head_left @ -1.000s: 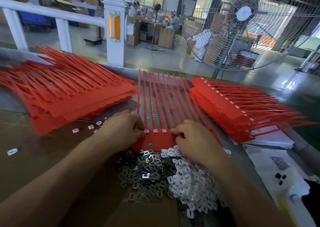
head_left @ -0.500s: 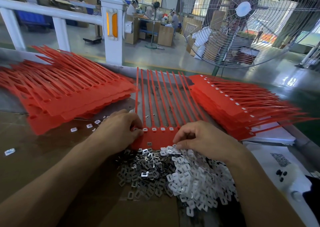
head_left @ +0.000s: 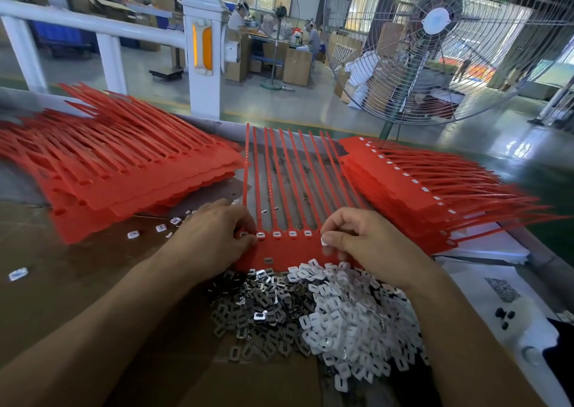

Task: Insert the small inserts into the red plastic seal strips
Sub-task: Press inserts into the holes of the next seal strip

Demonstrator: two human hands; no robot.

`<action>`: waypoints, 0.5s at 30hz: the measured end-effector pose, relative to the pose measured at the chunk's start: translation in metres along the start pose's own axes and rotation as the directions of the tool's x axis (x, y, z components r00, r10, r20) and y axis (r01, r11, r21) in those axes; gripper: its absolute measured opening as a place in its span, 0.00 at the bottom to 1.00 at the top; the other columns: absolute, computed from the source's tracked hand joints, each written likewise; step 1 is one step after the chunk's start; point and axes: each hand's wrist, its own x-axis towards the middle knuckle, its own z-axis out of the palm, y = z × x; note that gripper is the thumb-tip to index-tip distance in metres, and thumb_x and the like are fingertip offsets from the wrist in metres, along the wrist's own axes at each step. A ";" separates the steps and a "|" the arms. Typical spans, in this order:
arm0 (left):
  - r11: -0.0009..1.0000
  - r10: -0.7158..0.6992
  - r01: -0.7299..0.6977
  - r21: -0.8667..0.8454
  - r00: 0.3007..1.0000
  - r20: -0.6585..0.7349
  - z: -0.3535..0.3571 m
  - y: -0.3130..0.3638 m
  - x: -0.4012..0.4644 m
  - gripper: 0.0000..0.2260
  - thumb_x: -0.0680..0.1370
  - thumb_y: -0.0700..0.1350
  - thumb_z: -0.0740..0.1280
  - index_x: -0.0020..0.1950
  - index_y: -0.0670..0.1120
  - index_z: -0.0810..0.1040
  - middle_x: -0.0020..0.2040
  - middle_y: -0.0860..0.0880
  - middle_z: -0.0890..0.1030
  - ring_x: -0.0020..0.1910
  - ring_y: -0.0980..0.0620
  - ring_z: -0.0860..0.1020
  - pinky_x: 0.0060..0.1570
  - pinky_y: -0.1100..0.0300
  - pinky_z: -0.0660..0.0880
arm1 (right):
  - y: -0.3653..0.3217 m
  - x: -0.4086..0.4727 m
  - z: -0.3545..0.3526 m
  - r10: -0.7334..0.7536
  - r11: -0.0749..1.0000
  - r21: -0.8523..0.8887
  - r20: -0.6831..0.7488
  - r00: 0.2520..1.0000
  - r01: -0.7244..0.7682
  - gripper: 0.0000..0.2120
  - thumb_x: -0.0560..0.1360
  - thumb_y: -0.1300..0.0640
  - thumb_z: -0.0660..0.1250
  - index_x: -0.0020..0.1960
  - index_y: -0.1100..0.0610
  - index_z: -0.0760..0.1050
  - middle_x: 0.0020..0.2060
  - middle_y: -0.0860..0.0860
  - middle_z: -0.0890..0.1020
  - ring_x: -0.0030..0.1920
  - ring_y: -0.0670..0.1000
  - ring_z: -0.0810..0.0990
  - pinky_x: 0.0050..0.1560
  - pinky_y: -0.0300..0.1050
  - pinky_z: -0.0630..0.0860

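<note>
A red seal strip sheet lies on the counter between two red stacks. The left hand presses its left end with curled fingers. The right hand pinches a white insert over the sheet's right end. Just before the sheet lie a pile of grey inserts and a pile of white ones.

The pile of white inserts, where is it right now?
In the head view, the pile of white inserts lies low and right of centre, beside the grey metal pieces, under the right hand.
</note>
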 end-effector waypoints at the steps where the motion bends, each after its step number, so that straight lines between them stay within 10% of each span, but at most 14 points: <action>1: 1.000 0.002 -0.002 0.002 1.000 0.000 0.000 0.000 0.000 0.07 0.76 0.57 0.71 0.52 0.58 0.80 0.49 0.58 0.73 0.52 0.54 0.74 0.56 0.53 0.74 | 0.002 0.001 0.001 -0.011 1.000 0.004 -0.050 0.999 0.011 0.06 0.82 0.56 0.68 0.49 0.47 0.81 0.42 0.45 0.87 0.37 0.41 0.81 0.43 0.44 0.77; 15: 1.000 0.009 -0.009 0.004 1.000 -0.003 -0.001 0.001 -0.001 0.08 0.76 0.57 0.72 0.52 0.58 0.80 0.49 0.57 0.74 0.52 0.54 0.74 0.56 0.53 0.73 | 0.014 0.012 0.006 0.073 0.997 0.050 -0.369 0.927 -0.058 0.04 0.78 0.48 0.73 0.46 0.43 0.86 0.42 0.33 0.85 0.46 0.34 0.81 0.47 0.35 0.70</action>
